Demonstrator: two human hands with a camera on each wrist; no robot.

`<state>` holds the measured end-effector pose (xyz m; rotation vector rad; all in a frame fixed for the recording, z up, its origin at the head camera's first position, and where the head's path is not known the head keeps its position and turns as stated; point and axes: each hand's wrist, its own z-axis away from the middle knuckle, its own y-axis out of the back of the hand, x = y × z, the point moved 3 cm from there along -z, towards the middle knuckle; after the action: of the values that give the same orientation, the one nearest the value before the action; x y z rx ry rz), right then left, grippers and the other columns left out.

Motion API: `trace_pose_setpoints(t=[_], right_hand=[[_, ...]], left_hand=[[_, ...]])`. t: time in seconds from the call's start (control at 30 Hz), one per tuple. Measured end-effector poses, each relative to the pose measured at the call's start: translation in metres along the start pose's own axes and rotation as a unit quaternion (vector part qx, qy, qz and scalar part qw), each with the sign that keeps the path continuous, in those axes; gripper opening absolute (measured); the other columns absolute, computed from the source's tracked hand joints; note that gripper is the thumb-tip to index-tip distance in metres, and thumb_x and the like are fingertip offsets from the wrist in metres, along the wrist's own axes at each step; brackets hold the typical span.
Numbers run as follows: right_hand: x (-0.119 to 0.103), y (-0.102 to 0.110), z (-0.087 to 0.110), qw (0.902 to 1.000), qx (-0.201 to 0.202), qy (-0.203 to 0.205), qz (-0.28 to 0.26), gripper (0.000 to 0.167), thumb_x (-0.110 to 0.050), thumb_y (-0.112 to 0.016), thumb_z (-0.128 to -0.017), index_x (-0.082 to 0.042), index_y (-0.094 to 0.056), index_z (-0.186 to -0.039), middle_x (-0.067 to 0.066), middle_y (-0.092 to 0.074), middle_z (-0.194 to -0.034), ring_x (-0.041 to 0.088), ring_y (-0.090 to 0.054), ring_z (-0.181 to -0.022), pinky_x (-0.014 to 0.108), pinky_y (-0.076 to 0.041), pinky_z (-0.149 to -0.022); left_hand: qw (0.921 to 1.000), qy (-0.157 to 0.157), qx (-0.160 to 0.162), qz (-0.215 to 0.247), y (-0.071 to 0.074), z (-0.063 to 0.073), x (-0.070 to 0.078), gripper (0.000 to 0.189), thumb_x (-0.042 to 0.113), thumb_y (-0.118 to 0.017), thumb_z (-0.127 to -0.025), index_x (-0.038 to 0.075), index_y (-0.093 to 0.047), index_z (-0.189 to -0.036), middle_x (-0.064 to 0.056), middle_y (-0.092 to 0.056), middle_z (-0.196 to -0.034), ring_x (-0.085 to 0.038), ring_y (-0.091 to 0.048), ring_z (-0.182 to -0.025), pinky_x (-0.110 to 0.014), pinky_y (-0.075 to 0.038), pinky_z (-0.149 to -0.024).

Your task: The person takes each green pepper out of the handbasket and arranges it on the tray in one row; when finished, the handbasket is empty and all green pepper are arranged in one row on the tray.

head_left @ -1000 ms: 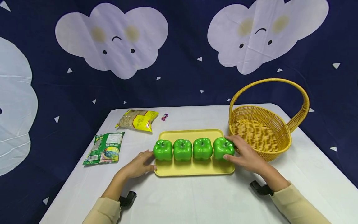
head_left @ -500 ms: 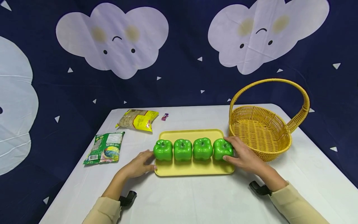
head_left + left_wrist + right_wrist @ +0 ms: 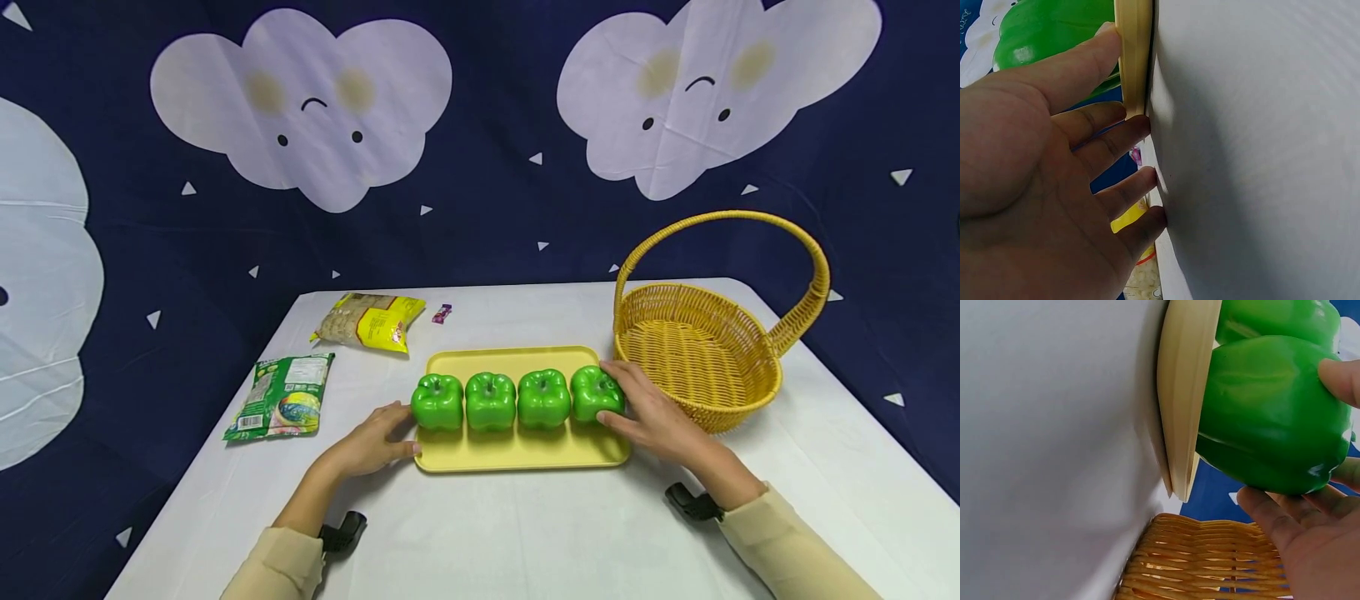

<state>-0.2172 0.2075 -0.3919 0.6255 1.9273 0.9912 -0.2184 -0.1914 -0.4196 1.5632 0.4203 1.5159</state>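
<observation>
Several glossy green bell peppers stand in a row on a yellow tray (image 3: 517, 454). My right hand (image 3: 652, 417) holds the rightmost bell pepper (image 3: 594, 395), thumb at its front and fingers along its far right side. That pepper leans left, close to its neighbour (image 3: 543, 400). In the right wrist view the held pepper (image 3: 1272, 412) sits above the tray's edge (image 3: 1188, 375). My left hand (image 3: 371, 442) is at the tray's left end, beside the leftmost pepper (image 3: 437, 403). The left wrist view shows its thumb on the tray rim (image 3: 1135, 56) and its fingers extended.
A yellow wicker basket (image 3: 697, 404) with a tall handle stands right of the tray, close by my right hand. A green packet (image 3: 281, 398), a yellow packet (image 3: 371, 323) and a small purple wrapper (image 3: 442, 313) lie at the left and back of the white-covered table (image 3: 525, 533).
The rightmost pepper has shifted slightly left and tipped, its stem turning to the right. My right hand has moved a little left with it. The left hand has stayed still.
</observation>
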Motion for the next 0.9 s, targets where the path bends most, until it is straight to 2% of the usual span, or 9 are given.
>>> trace_pose_setpoints(t=[0.47, 0.9], right_hand=[[0.0000, -0.0011, -0.0014, 0.9997, 0.014, 0.018, 0.005, 0.071, -0.020, -0.070, -0.084, -0.001, -0.034, -0.141, 0.018, -0.040, -0.136, 0.036, -0.048, -0.120, 0.059, -0.043, -0.100], [-0.0050, 0.0025, 0.0016, 0.9995, 0.021, 0.015, 0.017, 0.072, -0.020, -0.070, -0.084, -0.001, -0.032, -0.142, 0.021, -0.034, -0.143, 0.041, -0.040, -0.130, 0.061, -0.037, -0.104]], left_hand=[[1.0000, 0.000, 0.000, 0.002, -0.0001, -0.0004, -0.0001, 0.067, 0.030, -0.067, -0.086, 0.006, -0.040, -0.143, -0.020, -0.036, -0.150, -0.043, -0.019, -0.143, -0.061, -0.016, -0.115], [1.0000, 0.000, 0.000, 0.001, 0.0003, 0.0006, 0.0008, 0.067, 0.030, -0.067, -0.086, 0.006, -0.040, -0.143, -0.019, -0.036, -0.150, -0.043, -0.019, -0.143, -0.062, -0.017, -0.115]])
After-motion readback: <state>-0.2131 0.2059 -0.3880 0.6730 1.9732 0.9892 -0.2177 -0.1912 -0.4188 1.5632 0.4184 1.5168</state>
